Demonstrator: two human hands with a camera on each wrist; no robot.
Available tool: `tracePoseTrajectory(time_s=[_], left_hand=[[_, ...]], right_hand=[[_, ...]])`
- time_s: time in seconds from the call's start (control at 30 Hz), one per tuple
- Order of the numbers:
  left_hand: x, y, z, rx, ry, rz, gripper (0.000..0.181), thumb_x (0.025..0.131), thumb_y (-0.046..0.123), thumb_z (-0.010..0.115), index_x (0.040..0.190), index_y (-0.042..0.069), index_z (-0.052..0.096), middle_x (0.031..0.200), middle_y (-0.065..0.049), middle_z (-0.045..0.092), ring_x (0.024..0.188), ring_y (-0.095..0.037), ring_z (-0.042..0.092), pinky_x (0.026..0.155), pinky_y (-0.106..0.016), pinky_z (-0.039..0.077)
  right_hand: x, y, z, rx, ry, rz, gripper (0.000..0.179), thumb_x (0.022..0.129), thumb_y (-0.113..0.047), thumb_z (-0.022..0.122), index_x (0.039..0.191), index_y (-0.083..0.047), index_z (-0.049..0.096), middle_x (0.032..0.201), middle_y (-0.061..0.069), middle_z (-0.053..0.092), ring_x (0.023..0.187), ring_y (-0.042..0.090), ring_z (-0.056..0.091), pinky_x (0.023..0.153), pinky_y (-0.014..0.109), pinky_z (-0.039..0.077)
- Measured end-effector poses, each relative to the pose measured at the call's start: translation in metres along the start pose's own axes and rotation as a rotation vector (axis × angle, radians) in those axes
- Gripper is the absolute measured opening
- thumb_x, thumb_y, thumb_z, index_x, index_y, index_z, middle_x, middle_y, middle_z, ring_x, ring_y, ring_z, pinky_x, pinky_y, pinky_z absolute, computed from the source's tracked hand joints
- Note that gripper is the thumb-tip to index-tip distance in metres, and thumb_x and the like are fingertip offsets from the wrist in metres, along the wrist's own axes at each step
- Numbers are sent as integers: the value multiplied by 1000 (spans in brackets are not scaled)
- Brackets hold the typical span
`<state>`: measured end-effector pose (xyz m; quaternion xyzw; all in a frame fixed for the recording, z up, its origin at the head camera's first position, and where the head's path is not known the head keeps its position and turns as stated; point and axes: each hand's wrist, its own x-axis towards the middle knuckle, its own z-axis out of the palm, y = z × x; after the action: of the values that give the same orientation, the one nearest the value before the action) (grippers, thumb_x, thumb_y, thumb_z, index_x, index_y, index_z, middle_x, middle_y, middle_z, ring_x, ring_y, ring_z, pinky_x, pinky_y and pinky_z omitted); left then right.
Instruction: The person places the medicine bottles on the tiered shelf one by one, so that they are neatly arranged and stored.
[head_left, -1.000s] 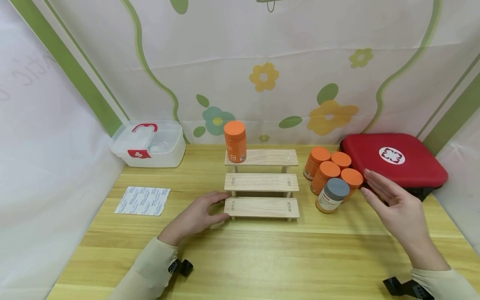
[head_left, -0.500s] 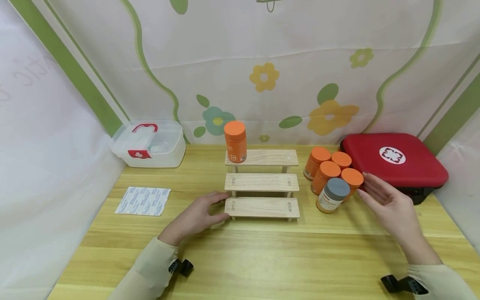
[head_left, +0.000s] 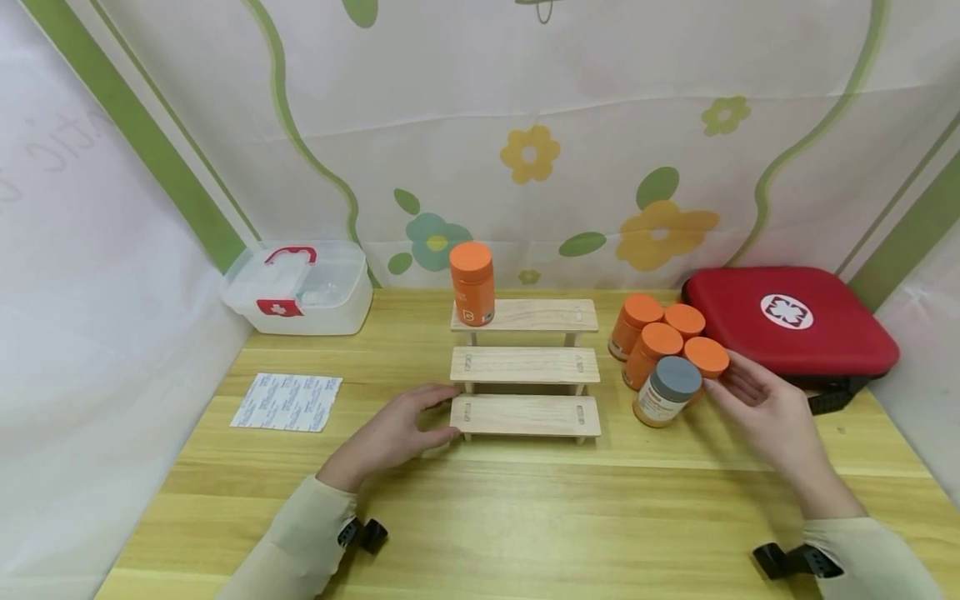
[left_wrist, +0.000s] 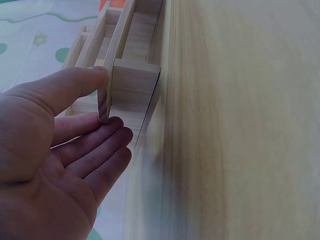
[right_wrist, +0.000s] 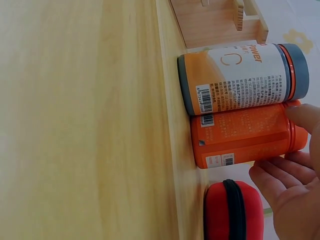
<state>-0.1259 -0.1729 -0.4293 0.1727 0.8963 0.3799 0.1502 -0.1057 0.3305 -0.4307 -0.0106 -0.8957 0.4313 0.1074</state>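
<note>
In the head view, my left hand [head_left: 393,433] holds the left end of the lowest step of a three-tier wooden stand [head_left: 525,414]. Its thumb [left_wrist: 85,82] lies on one face of the board, and the fingertips come up at the board's end. My right hand [head_left: 772,425] is at an orange pill bottle [head_left: 707,357], thumb on one side of the lid and fingers on the other. This bottle stands on the table behind a grey-lidded bottle [head_left: 663,393], which partly hides it. Another orange bottle [head_left: 472,283] stands at the left of the top step.
Beside the held bottle, several more orange-lidded bottles [head_left: 643,321] stand close together. A red first-aid case [head_left: 840,333] lies behind my right hand. At the left are a clear plastic box [head_left: 322,308] with a red handle and a printed white sheet [head_left: 285,402]. A patterned curtain [head_left: 450,100] hangs behind.
My right hand has moved left from beside the red case to the nearest orange bottle, and its thumb and fingers have closed around the lid. The left hand stays on the stand.
</note>
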Motion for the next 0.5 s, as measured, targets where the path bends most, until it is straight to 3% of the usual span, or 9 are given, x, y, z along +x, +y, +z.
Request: tracePoseTrajectory(time_s=[0.23, 0.5], left_hand=[[1, -1, 0, -10, -2, 2, 62, 100, 34, 80, 156, 17, 60, 162, -8, 57, 154, -35, 49, 129, -58, 39], [1, -2, 1, -13, -2, -1, 61, 100, 34, 80, 155, 17, 60, 162, -7, 57, 154, -34, 49, 129, -59, 38]], right_hand=[[5, 2, 2, -7, -4, -17, 63, 102, -18, 78, 156, 2, 53, 149, 39, 56, 105, -32, 49, 84, -3, 49], [7, 2, 3, -4, -24, -7, 60, 102, -18, 78, 153, 4, 56, 148, 33, 60, 105, -31, 51, 84, -2, 50]])
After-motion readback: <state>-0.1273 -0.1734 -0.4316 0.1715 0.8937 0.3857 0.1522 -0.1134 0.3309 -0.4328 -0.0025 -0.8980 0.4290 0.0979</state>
